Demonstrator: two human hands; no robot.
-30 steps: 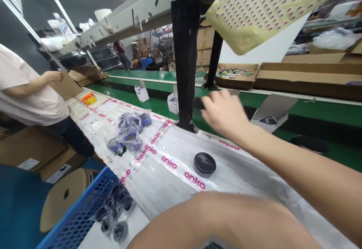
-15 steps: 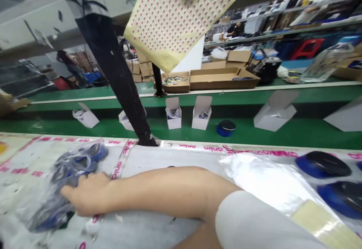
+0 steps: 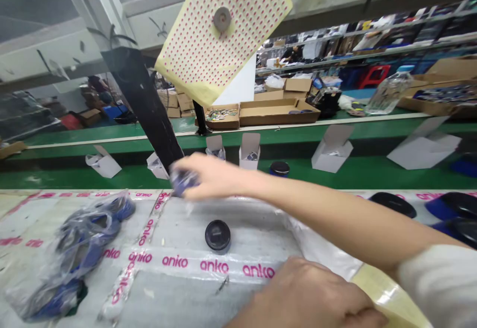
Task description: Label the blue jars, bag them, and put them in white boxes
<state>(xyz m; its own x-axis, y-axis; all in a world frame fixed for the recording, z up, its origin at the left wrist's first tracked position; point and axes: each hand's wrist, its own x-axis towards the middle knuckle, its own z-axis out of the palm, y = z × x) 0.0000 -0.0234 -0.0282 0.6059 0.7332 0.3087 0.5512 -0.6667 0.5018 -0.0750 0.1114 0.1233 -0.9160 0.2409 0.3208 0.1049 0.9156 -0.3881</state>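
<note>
My right hand [image 3: 212, 176] reaches across from the right, blurred by motion. Its fingers close on a small blue item in clear plastic [image 3: 182, 179] above the table's far edge. Several similar blue bagged items [image 3: 84, 246] lie in an overlapping row on the left. My left hand [image 3: 309, 293] is low at the bottom, back upward, beside a shiny yellowish sheet [image 3: 387, 288]; its fingers are mostly hidden. A round tin with a black lid [image 3: 218, 234] sits on the table between my hands.
Open white boxes, one [image 3: 332, 149] at right, stand along the green ledge [image 3: 298, 176], some with bagged items inside. More blue tins with black lids [image 3: 456, 205] are at right. A slanted black post [image 3: 149, 104] rises from the far edge. A dotted yellow sheet [image 3: 201, 40] hangs above.
My right hand has moved from the bagged row toward the right and away from me, carrying a blue bagged item. My left hand has come into view. The view has shifted, revealing the middle tin.
</note>
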